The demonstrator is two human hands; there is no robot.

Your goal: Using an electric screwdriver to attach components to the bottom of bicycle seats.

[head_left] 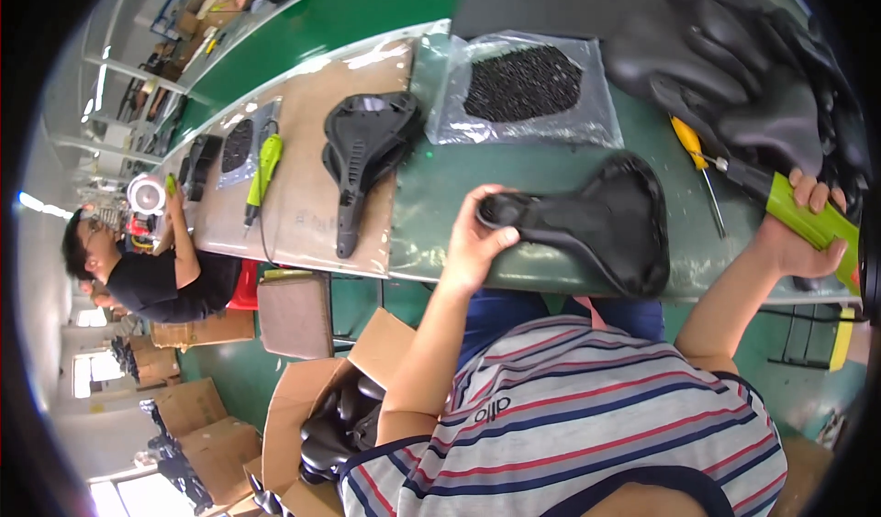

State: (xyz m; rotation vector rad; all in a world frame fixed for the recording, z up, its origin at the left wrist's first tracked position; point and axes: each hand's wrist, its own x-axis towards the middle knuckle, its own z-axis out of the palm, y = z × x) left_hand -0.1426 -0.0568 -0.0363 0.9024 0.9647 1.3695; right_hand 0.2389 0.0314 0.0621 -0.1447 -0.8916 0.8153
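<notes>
My left hand point(477, 242) is closed around the narrow nose of a black bicycle saddle point(606, 219), thumb on the near side. The saddle lies underside up along the near edge of the green table, its wide end to the right. Over at the right, my right hand point(797, 237) grips a green-and-black electric screwdriver point(803, 210), its tip pointing left and away from the saddle. A yellow-handled screwdriver point(699, 164) rests on the table between the power tool and the saddle. Beyond the saddle is a clear plastic bag point(532, 86) full of small black screws.
Black saddle covers point(734, 67) are heaped at the far right. Left along the table are another saddle point(362, 155) and a second green electric screwdriver point(263, 173). A person point(151, 274) works at the left. Below stand a brown stool point(295, 315) and a carton point(289, 416) holding saddles.
</notes>
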